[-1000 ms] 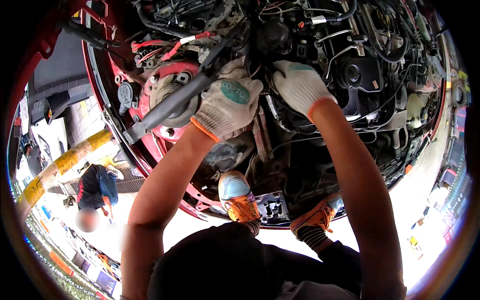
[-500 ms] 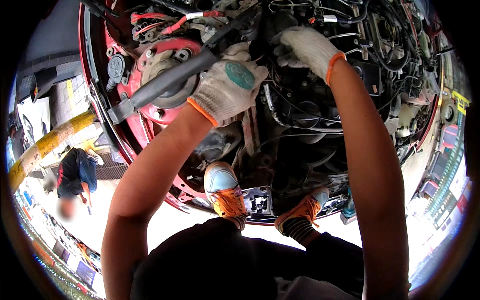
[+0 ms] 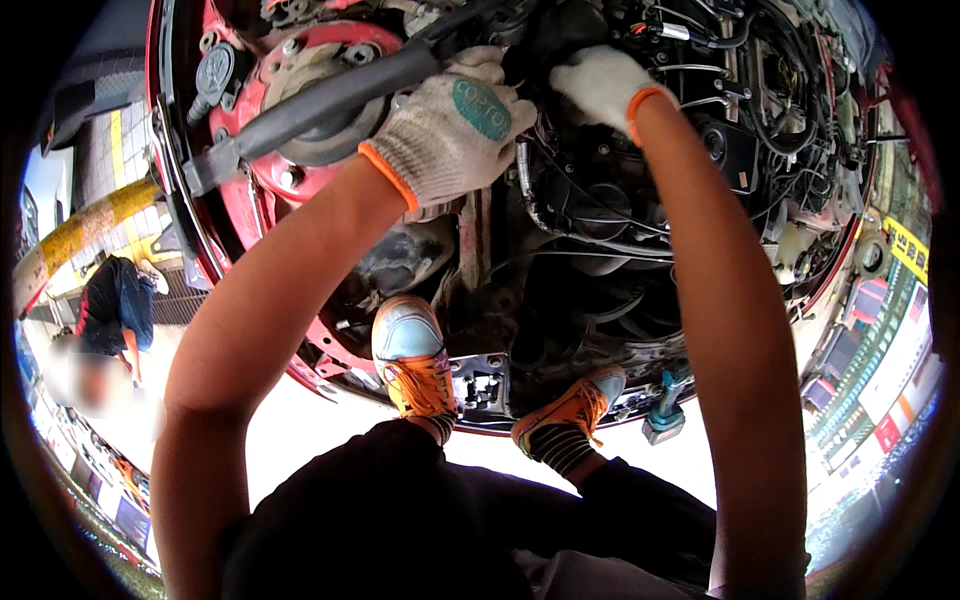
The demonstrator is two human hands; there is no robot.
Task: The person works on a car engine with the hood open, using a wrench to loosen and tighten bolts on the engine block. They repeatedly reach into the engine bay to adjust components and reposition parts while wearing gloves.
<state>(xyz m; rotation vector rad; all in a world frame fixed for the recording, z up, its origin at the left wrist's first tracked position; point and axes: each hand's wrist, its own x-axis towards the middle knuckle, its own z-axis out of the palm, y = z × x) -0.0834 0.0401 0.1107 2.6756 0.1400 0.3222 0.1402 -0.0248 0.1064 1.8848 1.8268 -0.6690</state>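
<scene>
My left hand (image 3: 455, 125), in a knitted white glove with an orange cuff, reaches into a car's engine bay. Its fingers are curled, and whatever they grip is hidden. Beneath and beside it runs a long dark grey bar (image 3: 320, 115), slanting across the red strut tower (image 3: 262, 85). My right hand (image 3: 603, 88), gloved the same way, is bent down over dark engine parts a short way to the right. Its fingers curl under, with their tips out of sight. Below the hands a black cable and silvery hose (image 3: 530, 190) cross the engine.
My orange shoes (image 3: 410, 350) stand at the front edge of the bay, with a metal latch plate (image 3: 480, 383) between them. A teal cordless power tool (image 3: 667, 405) rests by the right shoe. At left are a yellow post (image 3: 90, 225) and a crouching person (image 3: 115, 310).
The whole view has shifted, so the engine bay sits further left and higher. Both hands keep about the same places over the engine. The power tool has come more fully into sight.
</scene>
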